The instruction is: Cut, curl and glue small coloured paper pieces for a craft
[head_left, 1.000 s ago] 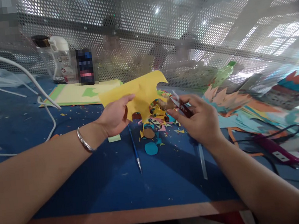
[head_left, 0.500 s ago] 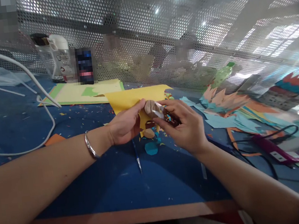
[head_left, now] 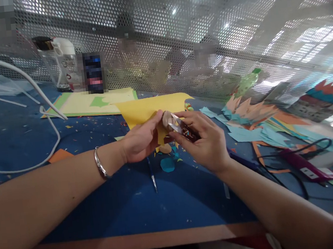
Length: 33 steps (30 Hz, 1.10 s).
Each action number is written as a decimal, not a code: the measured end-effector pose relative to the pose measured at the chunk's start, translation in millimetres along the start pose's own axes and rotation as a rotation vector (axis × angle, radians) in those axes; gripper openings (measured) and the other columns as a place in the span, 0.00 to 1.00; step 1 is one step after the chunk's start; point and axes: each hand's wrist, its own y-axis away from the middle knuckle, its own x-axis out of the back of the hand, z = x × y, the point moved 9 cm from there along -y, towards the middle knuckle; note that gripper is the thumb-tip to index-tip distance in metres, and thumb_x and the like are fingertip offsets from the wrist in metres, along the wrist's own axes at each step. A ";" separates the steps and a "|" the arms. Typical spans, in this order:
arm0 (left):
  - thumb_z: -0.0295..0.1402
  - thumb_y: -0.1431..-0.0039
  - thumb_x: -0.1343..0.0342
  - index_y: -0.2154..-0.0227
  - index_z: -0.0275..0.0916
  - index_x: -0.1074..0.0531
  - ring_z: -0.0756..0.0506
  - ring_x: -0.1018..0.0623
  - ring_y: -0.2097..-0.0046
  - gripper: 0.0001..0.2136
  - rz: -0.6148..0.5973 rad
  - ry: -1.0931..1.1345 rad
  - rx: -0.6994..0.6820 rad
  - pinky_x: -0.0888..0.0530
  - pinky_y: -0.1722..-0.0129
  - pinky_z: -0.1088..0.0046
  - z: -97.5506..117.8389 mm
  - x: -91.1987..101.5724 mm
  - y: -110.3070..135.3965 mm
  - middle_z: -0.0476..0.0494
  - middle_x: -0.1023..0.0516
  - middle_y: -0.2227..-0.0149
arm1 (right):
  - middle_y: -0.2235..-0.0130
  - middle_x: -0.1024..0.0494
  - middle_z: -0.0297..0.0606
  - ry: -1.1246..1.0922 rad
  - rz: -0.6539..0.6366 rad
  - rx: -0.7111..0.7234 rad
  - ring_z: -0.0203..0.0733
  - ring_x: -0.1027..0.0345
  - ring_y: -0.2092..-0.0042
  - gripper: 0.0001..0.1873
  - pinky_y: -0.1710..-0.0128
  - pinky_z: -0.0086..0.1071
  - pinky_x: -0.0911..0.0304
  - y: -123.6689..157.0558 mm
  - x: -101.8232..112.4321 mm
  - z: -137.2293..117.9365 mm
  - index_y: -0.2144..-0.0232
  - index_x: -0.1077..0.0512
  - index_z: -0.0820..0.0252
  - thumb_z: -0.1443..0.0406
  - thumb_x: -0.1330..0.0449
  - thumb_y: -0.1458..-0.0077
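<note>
My left hand [head_left: 141, 142] is closed on a sheet of yellow paper [head_left: 152, 105], which spreads out beyond the fingers. Against it the same hand pinches a small round tan paper piece [head_left: 166, 119]. My right hand [head_left: 208, 140] grips scissors [head_left: 190, 133] with dark handles. Their silver blades stand apart at the edge of the tan piece; the fingers hide part of the handles. Below the hands, another tan piece [head_left: 165, 148] and a blue paper disc [head_left: 167, 164] lie on the blue table [head_left: 116, 213]. A pen [head_left: 152, 175] lies just left of the disc.
Pale paper sheets [head_left: 75, 103] lie at the back left, near two bottles [head_left: 69, 63]. A white cable [head_left: 27, 73] loops at left. Cut blue and orange papers [head_left: 253, 127] and a purple power strip [head_left: 310, 166] lie at right. A perforated metal screen [head_left: 150, 27] stands behind.
The scissor blades now show apart, where before they were blurred together. The tan piece has turned slightly in my left hand. Both arms stay nearly in place.
</note>
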 end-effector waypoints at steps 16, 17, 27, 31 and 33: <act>0.31 0.31 0.53 0.67 0.36 0.24 0.49 0.24 0.66 0.13 0.039 -0.026 0.074 0.28 0.63 0.74 -3.6 -4.3 7.7 0.45 0.21 0.68 | 0.55 0.19 0.42 -0.001 -0.030 0.010 0.46 0.25 0.54 0.08 0.54 0.41 0.30 1.2 -4.2 -2.5 0.65 0.29 0.55 0.67 0.33 0.46; 0.31 0.31 0.53 0.67 0.36 0.24 0.50 0.24 0.65 0.14 0.050 -0.021 0.067 0.28 0.62 0.74 -2.9 -3.6 7.2 0.45 0.22 0.67 | 0.56 0.19 0.41 -0.004 -0.018 0.005 0.45 0.25 0.55 0.08 0.54 0.40 0.30 1.0 -3.2 -2.6 0.65 0.29 0.55 0.66 0.33 0.46; 0.33 0.29 0.58 0.68 0.35 0.24 0.51 0.25 0.68 0.18 0.090 -0.009 -0.110 0.29 0.60 0.75 19.1 -2.4 7.3 0.46 0.22 0.69 | 0.73 0.29 0.30 -0.138 -0.003 -0.302 0.34 0.37 0.74 0.10 0.75 0.30 0.40 10.2 -3.7 18.8 0.70 0.31 0.56 0.59 0.35 0.43; 0.35 0.31 0.54 0.68 0.36 0.24 0.47 0.22 0.60 0.16 0.043 -0.015 -0.189 0.29 0.51 0.71 21.4 -13.0 10.5 0.45 0.20 0.65 | 0.77 0.37 0.27 -0.252 -0.058 -0.437 0.31 0.45 0.77 0.14 0.78 0.28 0.47 13.2 -16.0 28.7 0.75 0.33 0.57 0.57 0.35 0.44; 0.35 0.32 0.52 0.69 0.37 0.25 0.46 0.22 0.54 0.14 0.031 -0.013 -0.212 0.30 0.47 0.70 19.4 -17.2 11.4 0.45 0.20 0.64 | 0.77 0.37 0.27 -0.307 -0.049 -0.471 0.31 0.46 0.76 0.14 0.78 0.28 0.48 13.5 -18.8 32.0 0.75 0.33 0.57 0.58 0.35 0.45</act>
